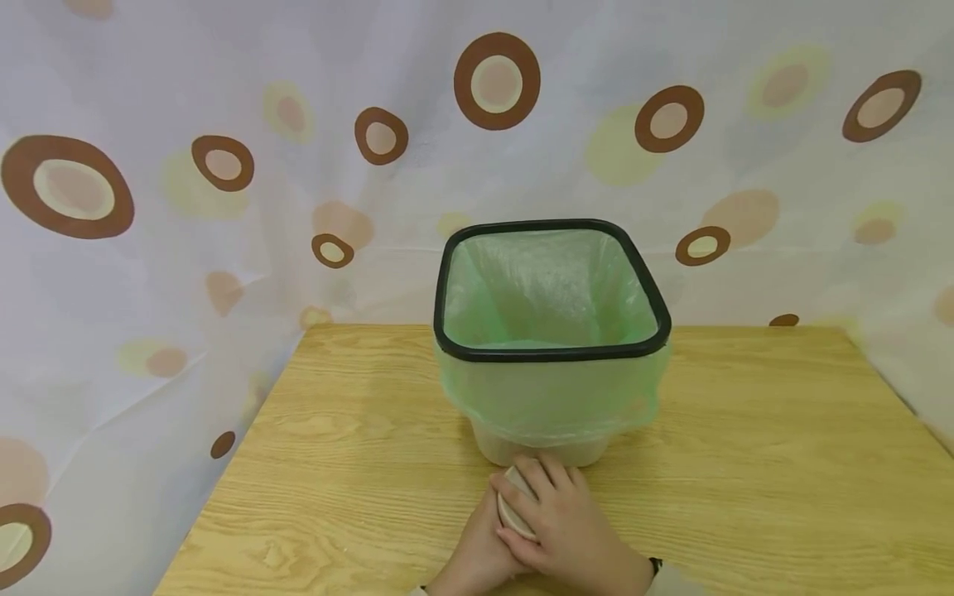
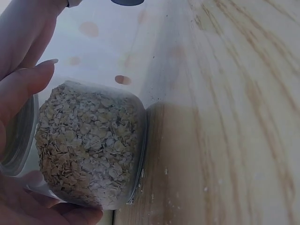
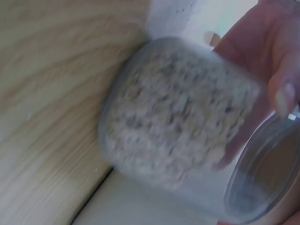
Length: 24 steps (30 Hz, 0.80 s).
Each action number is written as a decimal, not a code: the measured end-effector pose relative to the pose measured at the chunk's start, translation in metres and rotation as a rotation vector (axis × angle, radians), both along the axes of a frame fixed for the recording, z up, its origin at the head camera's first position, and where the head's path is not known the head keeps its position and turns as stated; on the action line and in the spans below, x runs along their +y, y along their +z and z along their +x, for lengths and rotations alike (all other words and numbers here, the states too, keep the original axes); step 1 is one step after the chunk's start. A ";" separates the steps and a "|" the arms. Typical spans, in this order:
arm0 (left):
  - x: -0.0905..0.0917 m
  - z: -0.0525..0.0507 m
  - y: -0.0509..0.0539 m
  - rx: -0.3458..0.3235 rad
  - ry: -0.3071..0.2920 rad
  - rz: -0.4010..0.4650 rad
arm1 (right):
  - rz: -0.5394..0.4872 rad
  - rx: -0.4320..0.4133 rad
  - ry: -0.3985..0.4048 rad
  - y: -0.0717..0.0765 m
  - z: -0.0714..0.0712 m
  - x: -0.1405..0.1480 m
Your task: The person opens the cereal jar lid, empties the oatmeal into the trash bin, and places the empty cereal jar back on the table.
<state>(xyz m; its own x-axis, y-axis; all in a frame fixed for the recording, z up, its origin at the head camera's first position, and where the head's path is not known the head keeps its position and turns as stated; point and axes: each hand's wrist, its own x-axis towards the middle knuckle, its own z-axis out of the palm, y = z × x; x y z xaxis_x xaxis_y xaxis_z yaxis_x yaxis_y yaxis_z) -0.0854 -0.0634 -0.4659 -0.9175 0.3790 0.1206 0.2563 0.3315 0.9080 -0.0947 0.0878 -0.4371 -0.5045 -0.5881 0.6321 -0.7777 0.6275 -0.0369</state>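
Observation:
A clear plastic jar of oat flakes (image 2: 93,145) stands on the wooden table, close to its front edge. From above, its pale rounded top (image 1: 512,517) shows between the hands. My left hand (image 1: 479,548) holds the jar's side, fingers wrapped around it. Over the top lies my right hand (image 1: 572,530), its fingers curled across the clear lid (image 3: 262,164) and its thumb at the rim. Whether the lid sits fully closed cannot be told. In the right wrist view the jar (image 3: 173,117) is blurred.
Just beyond the hands stands a bin (image 1: 551,406) with a black rim and a green plastic liner. A few loose flakes (image 2: 166,172) lie on the wooden table (image 1: 320,463). Behind and at the sides hangs a white sheet (image 1: 417,199) with brown circles.

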 end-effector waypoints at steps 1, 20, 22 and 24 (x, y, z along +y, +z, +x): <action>0.000 0.000 0.000 -0.020 0.003 0.022 | 0.003 -0.002 0.024 0.000 -0.001 0.001; -0.002 0.001 -0.002 -0.072 -0.003 0.068 | 0.069 -0.133 -0.105 0.014 0.012 0.001; -0.001 0.001 -0.001 -0.071 0.005 0.066 | 0.052 -0.100 -0.174 0.011 0.014 -0.005; 0.000 0.000 0.001 -0.018 -0.002 0.016 | 0.027 -0.054 -0.210 0.006 0.014 -0.010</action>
